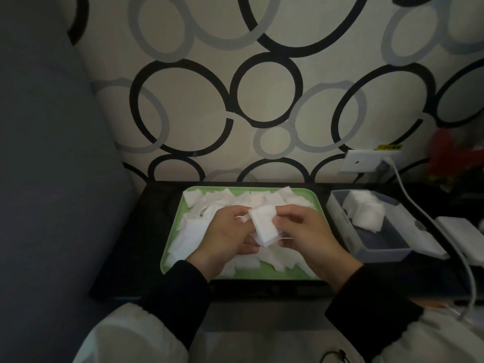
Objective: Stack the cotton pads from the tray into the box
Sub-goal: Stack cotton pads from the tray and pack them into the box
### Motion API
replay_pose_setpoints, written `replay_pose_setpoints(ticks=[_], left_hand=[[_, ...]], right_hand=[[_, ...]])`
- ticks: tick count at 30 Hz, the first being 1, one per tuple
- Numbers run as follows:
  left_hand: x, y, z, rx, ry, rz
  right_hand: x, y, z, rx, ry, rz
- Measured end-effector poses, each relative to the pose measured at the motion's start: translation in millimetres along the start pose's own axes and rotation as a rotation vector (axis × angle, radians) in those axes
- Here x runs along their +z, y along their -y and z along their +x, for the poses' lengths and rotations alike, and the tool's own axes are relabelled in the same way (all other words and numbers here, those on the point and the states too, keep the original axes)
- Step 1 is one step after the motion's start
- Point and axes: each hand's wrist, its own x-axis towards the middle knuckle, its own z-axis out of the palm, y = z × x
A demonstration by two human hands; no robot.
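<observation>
A green tray [318,205] lies on the dark table and is strewn with several loose white square cotton pads [235,199]. Above its middle I hold a small stack of cotton pads [264,224] between both hands. My left hand [227,231] grips the stack from the left, its fingers curled under it. My right hand [309,231] pinches the stack's right edge. To the right of the tray stands a grey box [385,246] with a heap of pads [364,209] in its far end.
A white box lid [424,231] lies along the box's right side. A white cable [429,221] runs from a wall socket [366,159] down past the box. A white device [463,234] sits far right. A grey cushion [52,153] fills the left.
</observation>
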Motion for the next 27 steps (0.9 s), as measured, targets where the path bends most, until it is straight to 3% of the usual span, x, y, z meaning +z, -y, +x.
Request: replay_pose_setpoints(ticks=[11,15,19,23,27], left_hand=[[-24.3,-1.8,0.1,-0.042,-0.016,0.046],[-31.1,-5.6,0.2,-0.119,-0.084,-0.041],[-42.4,-0.1,-4.2,-0.010,-0.052,0.022],[-65.0,5.6,-2.4,0.033,-0.158,0.020],[-90.7,13.5,-2.0,0.059,-0.229,0.158]], right_hand=[[16.7,-10.1,16.6,-0.155,0.023,-0.240],[27.7,-14.7,22.0,-0.237,-0.019,-0.321],[41.8,-16.6,21.5,-0.277,-0.041,-0.356],[44.8,-18.4,22.7,-0.259,-0.114,-0.415],[42.4,-21.1,24.2,-0.273,0.029,-0.593]])
